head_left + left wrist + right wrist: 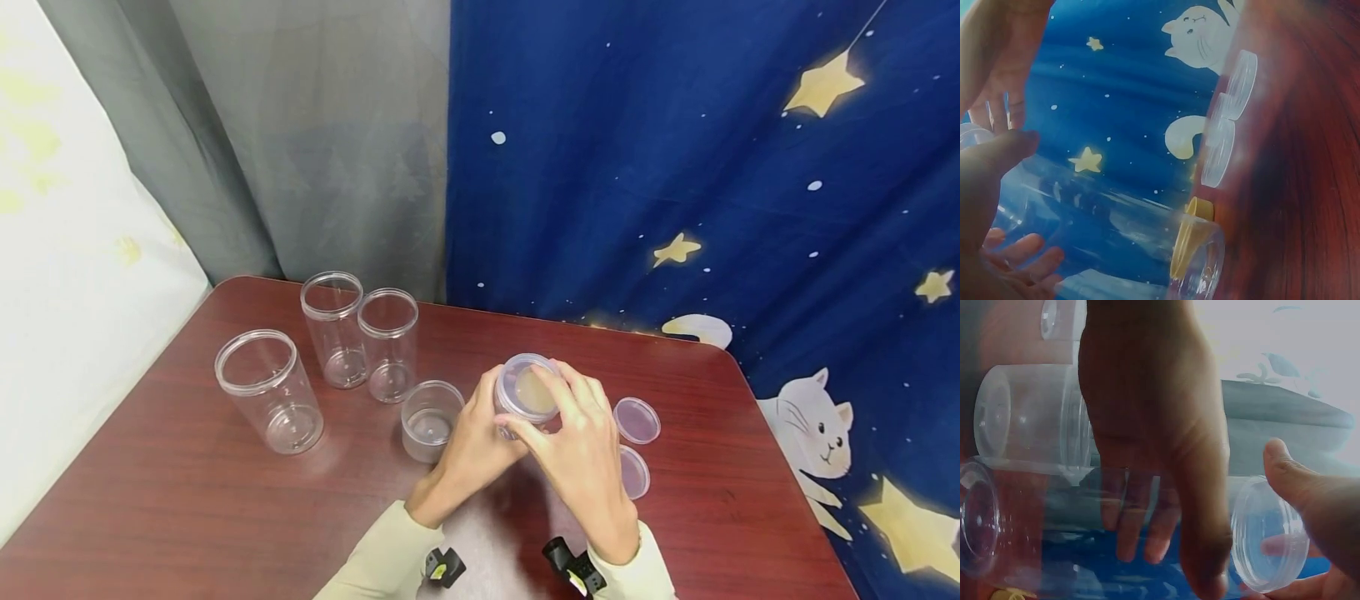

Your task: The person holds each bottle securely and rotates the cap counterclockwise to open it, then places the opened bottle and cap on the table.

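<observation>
My left hand [480, 433] grips a tall clear plastic jar [1104, 219], held upright over the table, its fingers and thumb round the side. On the jar's mouth sits a translucent round lid [1269, 537]. The thumb and fingers of my right hand [581, 433] hold this lid at its rim. Whether the lid is fully seated cannot be told. A yellow ring-like object [1200, 209] shows beside the jar's base in the left wrist view; the jar hides part of it.
Three tall clear jars without lids, a left one [266, 392], a back one [333, 333] and a middle one [388, 350], stand left of my hands. A short clear jar [429, 425] is beside my left hand. Two loose lids, one farther [637, 420] and one nearer [633, 473], lie at right.
</observation>
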### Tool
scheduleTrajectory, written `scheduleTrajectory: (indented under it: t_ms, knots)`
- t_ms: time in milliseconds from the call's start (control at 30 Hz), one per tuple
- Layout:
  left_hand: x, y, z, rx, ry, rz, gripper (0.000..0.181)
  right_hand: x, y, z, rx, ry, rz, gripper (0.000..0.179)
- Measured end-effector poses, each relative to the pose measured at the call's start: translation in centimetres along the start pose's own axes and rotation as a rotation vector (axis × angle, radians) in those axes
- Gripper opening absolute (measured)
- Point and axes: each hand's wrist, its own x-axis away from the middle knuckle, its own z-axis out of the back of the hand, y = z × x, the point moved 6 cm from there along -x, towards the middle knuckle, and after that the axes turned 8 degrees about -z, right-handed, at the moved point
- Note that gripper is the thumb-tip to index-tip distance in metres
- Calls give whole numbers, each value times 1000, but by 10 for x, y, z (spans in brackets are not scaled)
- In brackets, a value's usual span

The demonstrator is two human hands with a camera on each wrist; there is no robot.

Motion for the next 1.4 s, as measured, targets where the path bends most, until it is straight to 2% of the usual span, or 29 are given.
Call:
scheduleTrajectory:
  t_ms: [133,300,433,700,867,1133,1333,1400]
  knots:
    - [-1,-1,-1,12,-8,-1,87,-1,1,-1,-31,29,-21,65]
    - [-4,-2,1,37,-19,-1,87,-3,2,0,-125,38,-28,60]
    - [-6,-2,2,95,-63,11,89,-4,4,1,-185,19,-31,58]
    - [-5,-6,4,254,-201,88,86,-6,9,1,-274,-99,-11,57]
    - [-4,-7,4,304,-268,84,87,-7,11,3,-306,-173,25,59]
    - [-3,-7,7,347,-334,76,85,-8,13,5,-353,-305,75,61]
    - [-2,-6,7,397,-398,48,83,-9,14,6,-424,-364,143,61]
    - [-3,-6,7,408,-402,44,83,-9,14,5,-441,-379,161,62]
